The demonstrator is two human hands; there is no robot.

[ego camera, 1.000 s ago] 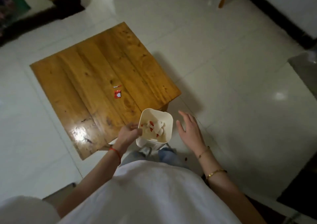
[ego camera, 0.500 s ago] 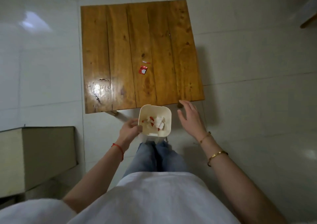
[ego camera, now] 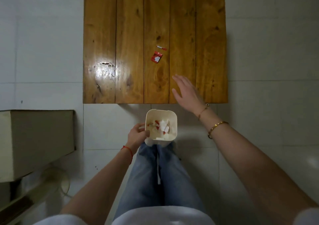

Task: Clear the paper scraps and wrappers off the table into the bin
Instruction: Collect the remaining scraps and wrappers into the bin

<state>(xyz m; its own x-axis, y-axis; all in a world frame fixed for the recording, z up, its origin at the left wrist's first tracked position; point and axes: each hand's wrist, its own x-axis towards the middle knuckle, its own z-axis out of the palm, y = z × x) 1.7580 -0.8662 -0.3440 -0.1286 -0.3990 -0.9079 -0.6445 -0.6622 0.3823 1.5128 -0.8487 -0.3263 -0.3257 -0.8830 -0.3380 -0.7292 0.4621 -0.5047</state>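
A small white bin (ego camera: 172, 117) holding white and red scraps hangs just below the near edge of the wooden table (ego camera: 129, 43). My left hand (ego camera: 137, 136) grips the bin's left rim. A red wrapper (ego camera: 156, 57) lies on the table near its middle, with a thin red and white strip (ego camera: 161, 47) just beyond it. My right hand (ego camera: 187, 92) hovers over the table's near edge with fingers spread and nothing in it, a little short of the wrapper.
A beige box-like unit (ego camera: 38, 138) stands on the white tiled floor (ego camera: 267, 69) at my left. My legs in blue jeans (ego camera: 158, 181) are below the bin. A bright light glare sits on the table's near left.
The view has swung square onto the table. My right hand has moved from beside the bin up over the table's near edge toward the wrapper. My left hand still holds the bin.
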